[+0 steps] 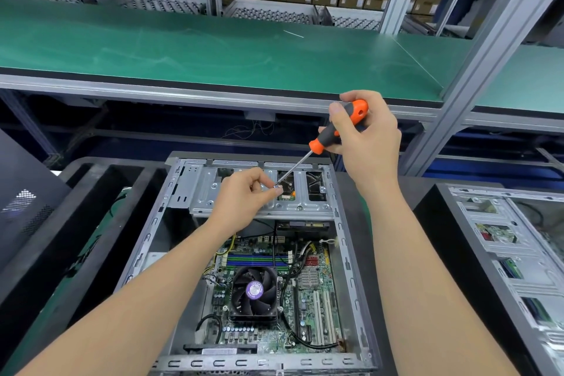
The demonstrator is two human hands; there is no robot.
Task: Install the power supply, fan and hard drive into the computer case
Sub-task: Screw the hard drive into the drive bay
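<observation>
An open computer case (346, 241) lies in front of me with its motherboard and a black CPU fan (254, 293) showing. At its far end sits a metal drive cage (207, 189), and a hard drive (287, 186) shows through its cut-outs. My right hand (366, 137) grips an orange and black screwdriver (338, 128) above the cage, shaft slanting down to the left. My left hand (244, 195) pinches something small, apparently a screw, at the screwdriver's tip (278, 184) over the cage.
Another open case (512, 253) lies at the right, and a black case (21, 201) at the left. A green-topped bench (183, 49) runs across behind, with an aluminium post (476, 79) at the right. Shelves of boxes stand beyond.
</observation>
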